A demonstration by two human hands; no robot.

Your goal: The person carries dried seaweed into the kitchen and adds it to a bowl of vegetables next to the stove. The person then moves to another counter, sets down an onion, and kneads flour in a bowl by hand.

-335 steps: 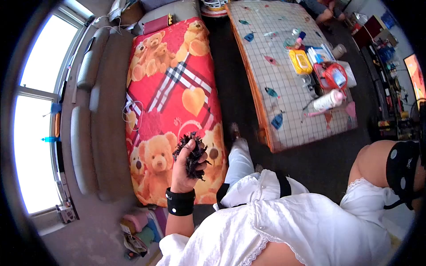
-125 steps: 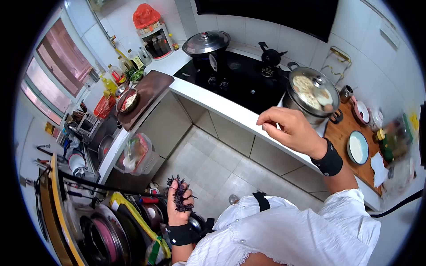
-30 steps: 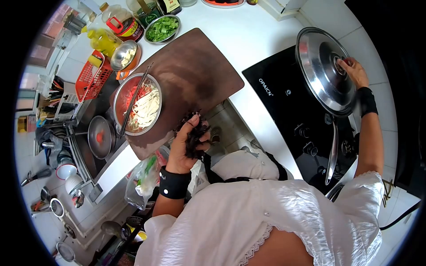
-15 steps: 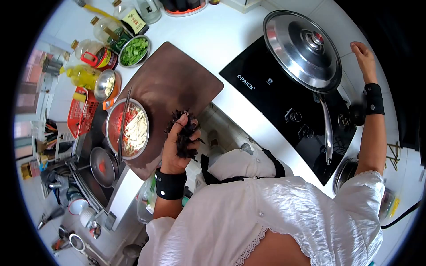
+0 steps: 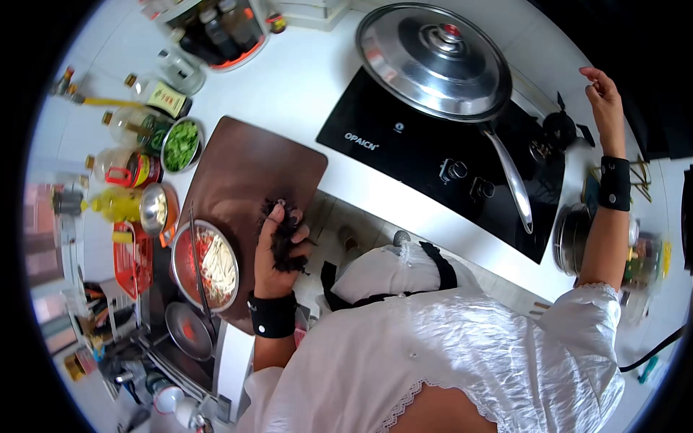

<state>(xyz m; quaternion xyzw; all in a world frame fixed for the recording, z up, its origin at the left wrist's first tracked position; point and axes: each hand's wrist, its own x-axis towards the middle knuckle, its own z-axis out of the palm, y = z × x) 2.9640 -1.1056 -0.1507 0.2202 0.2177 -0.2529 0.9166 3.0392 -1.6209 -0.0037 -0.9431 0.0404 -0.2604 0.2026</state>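
Observation:
My left hand (image 5: 278,249) is wrapped round a bunch of dark, shredded stuff (image 5: 287,238), held over the right edge of a brown cutting board (image 5: 253,162). Left of it, a metal bowl (image 5: 206,267) holds white strips and red shreds, with chopsticks (image 5: 196,252) lying across it. My right hand (image 5: 603,90) is raised at the far right, its fingers curled, touching nothing; whether anything is in them is not visible. A long-handled pan with a domed steel lid (image 5: 440,61) sits on the black cooktop (image 5: 426,159).
Behind the board stand a bowl of chopped greens (image 5: 180,146), a small metal bowl (image 5: 154,209), several bottles (image 5: 119,206) and a red basket (image 5: 132,267). A dark pan (image 5: 189,330) lies in the sink at left. A steel pot (image 5: 574,238) stands right of the cooktop.
Compared with a second ago, my right hand has let go of the lid knob and moved away to the right. My view has turned, and my left hand still holds the dark bunch.

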